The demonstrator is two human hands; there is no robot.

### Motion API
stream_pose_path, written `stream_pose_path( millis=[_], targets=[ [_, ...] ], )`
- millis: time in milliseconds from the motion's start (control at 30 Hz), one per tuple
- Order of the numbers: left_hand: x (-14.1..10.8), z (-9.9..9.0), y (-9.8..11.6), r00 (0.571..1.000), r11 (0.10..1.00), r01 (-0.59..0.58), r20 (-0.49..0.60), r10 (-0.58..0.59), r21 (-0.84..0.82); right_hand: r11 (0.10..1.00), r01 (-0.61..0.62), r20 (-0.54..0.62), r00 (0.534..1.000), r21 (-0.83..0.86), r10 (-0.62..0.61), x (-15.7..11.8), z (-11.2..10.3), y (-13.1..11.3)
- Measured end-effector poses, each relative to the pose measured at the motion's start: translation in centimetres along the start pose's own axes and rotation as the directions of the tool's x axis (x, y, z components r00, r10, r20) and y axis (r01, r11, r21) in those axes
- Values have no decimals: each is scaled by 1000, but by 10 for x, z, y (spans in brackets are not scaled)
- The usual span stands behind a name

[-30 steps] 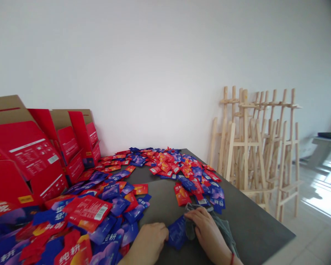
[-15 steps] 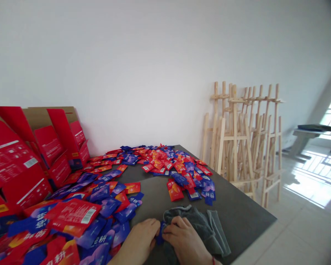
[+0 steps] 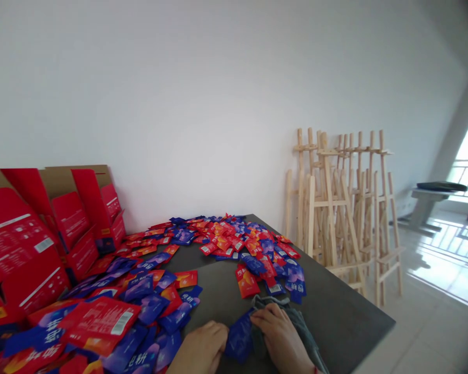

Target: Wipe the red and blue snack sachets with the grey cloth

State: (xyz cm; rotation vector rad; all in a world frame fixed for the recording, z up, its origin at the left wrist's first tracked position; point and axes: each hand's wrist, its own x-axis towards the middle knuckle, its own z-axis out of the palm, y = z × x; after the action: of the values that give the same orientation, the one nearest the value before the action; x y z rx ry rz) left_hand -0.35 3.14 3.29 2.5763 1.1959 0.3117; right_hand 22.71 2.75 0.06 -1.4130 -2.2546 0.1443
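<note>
A blue sachet [image 3: 239,336] lies between my two hands at the near side of the dark table. My left hand [image 3: 203,344] pinches its left edge. My right hand [image 3: 278,332] has its fingers closed at the sachet's upper right, with a grey cloth [image 3: 304,328] bunched under and beside that hand. Whether those fingers grip the cloth, the sachet or both is partly hidden, but the cloth seems pressed against the sachet. Left of my left hand spreads a heap of red and blue sachets [image 3: 140,311].
Another pile of red and blue sachets [image 3: 234,241] covers the far part of the table [image 3: 335,311]. Open red cartons [image 3: 78,228] stand along the left. Wooden easels [image 3: 335,208] lean by the wall beyond the table's right edge.
My right hand has shifted right, away from my left hand, and more of the blue sachet shows between them. The cloth has bunched up under my right hand. The view has tilted up slightly.
</note>
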Motion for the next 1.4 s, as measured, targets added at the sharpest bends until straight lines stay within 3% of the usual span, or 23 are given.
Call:
stream_pose_path(
  millis=[167,267,400,500,600,733,933,1000,1067,1133,1200,1233,1300,1400],
  targets=[
    [-10,-17,8,993,993,97,-63,-101,-68,996,-88,-20,996,4,88,-2,1,7],
    [-21,-33,3,979,966,163,-92,-185,-199,993,-117,-16,993,-3,117,-2,7,8],
    [-38,-57,-28,925,865,271,-135,-356,-422,995,-99,-31,995,22,100,-1,8,6],
    [-50,-73,-59,855,828,344,-216,-471,-443,995,-92,-53,994,44,94,-1,8,6],
    [-60,-87,-82,785,833,423,-315,-533,-356,995,-83,-62,994,49,86,-2,11,7],
    [-68,-106,-90,711,800,583,-385,-588,-145,996,-74,-69,995,40,77,-3,15,10],
    [-77,-134,-99,656,605,749,-427,-623,270,998,-63,-48,997,8,63,-2,9,6],
    [-73,-135,-100,645,549,761,-498,-580,346,997,-73,-48,996,14,73,-2,6,4],
    [-58,-129,-94,687,583,710,-568,-453,394,997,-81,-55,995,18,82,-2,4,2],
    [-29,-112,-77,795,731,544,-531,-293,411,997,-81,-58,995,18,82,-2,3,0],
    [8,-85,-49,919,885,306,-352,-179,350,997,-72,-55,996,22,74,-2,3,0],
    [28,-69,-34,954,926,233,-255,-158,297,997,-69,-57,996,27,70,-1,4,0],
    [67,-35,-8,983,959,160,-122,-135,232,997,-64,-67,996,35,66,-1,4,0],
    [112,3,14,988,967,144,-87,-128,208,997,-64,-86,994,39,67,-1,3,0]
  ],
)
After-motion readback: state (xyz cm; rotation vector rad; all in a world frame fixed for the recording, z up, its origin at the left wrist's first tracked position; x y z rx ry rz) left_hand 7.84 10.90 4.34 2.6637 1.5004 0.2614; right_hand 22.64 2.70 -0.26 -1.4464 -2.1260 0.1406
